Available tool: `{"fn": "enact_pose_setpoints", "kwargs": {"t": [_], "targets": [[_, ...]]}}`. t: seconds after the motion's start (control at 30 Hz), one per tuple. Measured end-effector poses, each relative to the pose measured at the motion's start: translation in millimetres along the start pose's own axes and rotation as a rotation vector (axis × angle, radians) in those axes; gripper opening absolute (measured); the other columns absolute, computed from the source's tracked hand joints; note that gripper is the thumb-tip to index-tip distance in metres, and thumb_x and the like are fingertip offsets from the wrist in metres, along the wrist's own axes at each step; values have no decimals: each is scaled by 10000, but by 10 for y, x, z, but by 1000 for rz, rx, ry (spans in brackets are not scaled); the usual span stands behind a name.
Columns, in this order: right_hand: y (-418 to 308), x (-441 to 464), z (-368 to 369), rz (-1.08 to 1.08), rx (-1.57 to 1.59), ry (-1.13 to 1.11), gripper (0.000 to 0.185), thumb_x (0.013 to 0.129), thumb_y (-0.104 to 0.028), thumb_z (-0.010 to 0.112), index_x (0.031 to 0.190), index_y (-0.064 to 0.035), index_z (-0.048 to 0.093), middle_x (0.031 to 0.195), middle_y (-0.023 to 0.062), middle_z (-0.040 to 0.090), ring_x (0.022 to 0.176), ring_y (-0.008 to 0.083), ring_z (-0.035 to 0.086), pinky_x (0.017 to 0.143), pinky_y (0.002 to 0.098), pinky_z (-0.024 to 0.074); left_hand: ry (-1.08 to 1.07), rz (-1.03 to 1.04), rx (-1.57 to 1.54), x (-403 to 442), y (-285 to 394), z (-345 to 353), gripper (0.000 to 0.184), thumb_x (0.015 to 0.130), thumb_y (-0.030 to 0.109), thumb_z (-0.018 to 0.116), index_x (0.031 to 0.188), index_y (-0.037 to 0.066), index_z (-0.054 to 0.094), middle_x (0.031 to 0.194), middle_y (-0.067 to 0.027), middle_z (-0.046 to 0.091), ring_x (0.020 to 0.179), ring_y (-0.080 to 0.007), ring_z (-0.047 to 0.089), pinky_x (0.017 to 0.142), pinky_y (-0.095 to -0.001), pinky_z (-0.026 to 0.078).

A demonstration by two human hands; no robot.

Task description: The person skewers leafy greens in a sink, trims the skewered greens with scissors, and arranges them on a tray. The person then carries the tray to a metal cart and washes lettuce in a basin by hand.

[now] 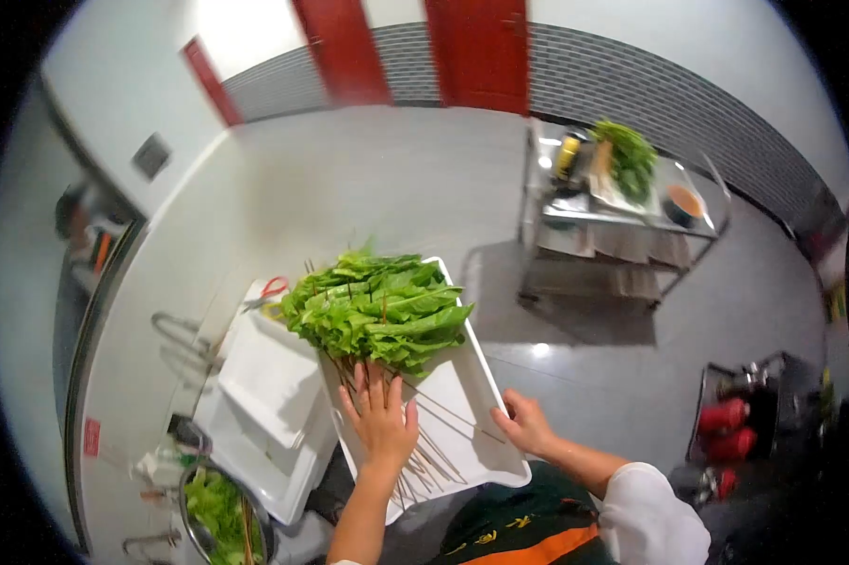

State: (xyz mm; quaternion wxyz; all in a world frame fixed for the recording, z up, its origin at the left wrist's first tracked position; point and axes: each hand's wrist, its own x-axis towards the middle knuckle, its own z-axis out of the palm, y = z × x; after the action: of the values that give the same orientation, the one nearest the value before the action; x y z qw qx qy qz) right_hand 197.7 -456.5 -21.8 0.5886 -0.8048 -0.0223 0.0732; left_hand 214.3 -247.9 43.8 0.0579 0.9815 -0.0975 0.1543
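Skewered leafy green lettuce (377,311) is heaped at the far end of a white tray (486,395). Thin wooden skewers (434,447) run from the leaves towards me across the tray's floor. My left hand (384,424) lies over the skewers just below the leaves, palm down with its fingers spread. At the tray's right rim, my right hand (526,426) is closed on the edge, thumb towards the inside.
Left of the tray are a white sink, another white tray (269,377), red-handled scissors (272,288) and a metal bowl of lettuce (219,518). A metal trolley (622,221) with greens stands at the back right. Red-handled items (726,428) sit in a dark crate lower right.
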Motion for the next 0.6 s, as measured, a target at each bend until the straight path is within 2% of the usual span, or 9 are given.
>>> {"fn": "enact_pose_setpoints", "kwargs": {"t": [0.13, 0.17, 0.2, 0.27, 0.33, 0.37, 0.4, 0.43, 0.6], "targets": [[396, -457, -556, 72, -39, 117, 182, 732, -170, 530, 718, -6, 453, 539, 70, 444, 486, 127, 406, 443, 284, 346, -49, 137, -109, -20, 713, 301, 335, 695, 220, 527, 973, 36, 494, 1258, -196, 248, 1194, -349, 147, 956, -498, 76], [379, -386, -340, 96, 4, 157, 196, 727, -178, 525, 698, -6, 436, 528, 87, 423, 477, 142, 391, 439, 297, 336, -72, 156, -130, 16, 487, 325, 329, 695, 236, 529, 968, 54, 504, 1261, -202, 240, 1192, -361, 142, 951, -503, 75], [616, -457, -567, 116, 15, 218, 196, 727, -178, 525, 698, -6, 436, 528, 87, 423, 477, 142, 391, 439, 297, 336, -81, 218, -145, 77, 782, 498, 329, 695, 236, 529, 968, 54, 504, 1261, -202, 240, 1192, -361, 142, 951, -503, 75], [957, -544, -772, 101, -4, 290, 196, 723, -183, 530, 700, -9, 441, 527, 98, 424, 468, 152, 388, 439, 300, 339, -103, 285, -197, 130, 1112, 778, 328, 701, 256, 535, 972, 70, 523, 1247, -181, 283, 1197, -330, 166, 946, -510, 86], [1358, -686, -955, 131, -6, 338, 192, 720, -180, 532, 698, -10, 445, 540, 109, 444, 466, 161, 410, 439, 300, 343, -131, 371, -187, 101, 1425, 1151, 332, 700, 280, 535, 988, 115, 535, 1269, -163, 250, 1199, -341, 147, 939, -525, 80], [1582, -731, -1026, 154, -2, 368, 192, 717, -187, 525, 709, -8, 455, 537, 128, 458, 468, 212, 447, 451, 324, 360, -168, 407, -170, 90, 1563, 1342, 337, 713, 298, 521, 1007, 135, 526, 1289, -159, 207, 1202, -352, 124, 933, -534, 78], [1322, -689, -699, 156, -4, 384, 195, 714, -195, 519, 719, -7, 465, 535, 146, 471, 470, 263, 485, 462, 347, 377, -189, 424, -147, 90, 1192, 1121, 343, 726, 317, 508, 1026, 154, 516, 1308, -156, 163, 1204, -362, 101, 927, -544, 76], [1592, -776, -842, 179, 24, 417, 201, 708, -197, 524, 703, -5, 465, 532, 144, 471, 470, 268, 488, 462, 350, 377, -221, 436, -187, 41, 1408, 1368, 347, 730, 325, 508, 1052, 195, 509, 1314, -132, 153, 1204, -360, 94, 926, -544, 81], [2642, -555, -1514, 351, -74, 449, 197, 706, -192, 528, 714, -5, 466, 548, 153, 485, 482, 289, 495, 462, 353, 380, -382, 422, -273, 173, 2156, 2419, 399, 722, 317, 516, 1105, 216, 473, 1307, -134, 171, 1201, -360, 103, 922, -546, 84]]}}
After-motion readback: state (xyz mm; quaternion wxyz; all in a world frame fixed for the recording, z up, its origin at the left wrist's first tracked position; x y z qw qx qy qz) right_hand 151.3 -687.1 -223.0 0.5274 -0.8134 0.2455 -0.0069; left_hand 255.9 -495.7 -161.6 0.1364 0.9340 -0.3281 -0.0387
